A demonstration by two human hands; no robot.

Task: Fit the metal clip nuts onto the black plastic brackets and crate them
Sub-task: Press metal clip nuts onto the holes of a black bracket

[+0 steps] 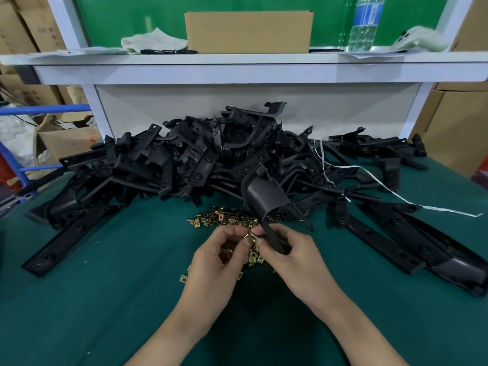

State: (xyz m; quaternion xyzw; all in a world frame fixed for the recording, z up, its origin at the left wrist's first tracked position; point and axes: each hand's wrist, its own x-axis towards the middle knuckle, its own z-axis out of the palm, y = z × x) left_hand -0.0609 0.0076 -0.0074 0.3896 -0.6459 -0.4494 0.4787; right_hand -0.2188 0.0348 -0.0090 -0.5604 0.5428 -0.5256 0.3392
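The green table [105, 299] fills the lower half of the frame, and across the middle sits a big tangled pile of brackets [184, 159], with more long ones lying out to the left and right. I can't make out a crate anywhere in this shot.

One bracket [264, 199] is up out of the pile, centre-right. The right hand [293, 254] is curled round its thin lower strap, with the wide cup end tipped up and away. The left hand [219, 260] is curled too, thumb and forefinger pinching a single clip nut [250, 236] right against the end of that strap. The loose clip nuts [224, 220] are scattered just above and under the hands.

So it looks like the fitting step, nut meeting plastic. My tips:
- Grip the strap close to the end, so it doesn't flex when you push.
- Lead with the open side of the nut and slide it squarely over the edge. If it goes on crooked it'll probably jam or spring off.
- Push until the nut's hole lines up with the hole in the plastic. The picture is too small to show whether they're lined up yet.
- Work low over the heap, so a dropped nut lands with its mates.
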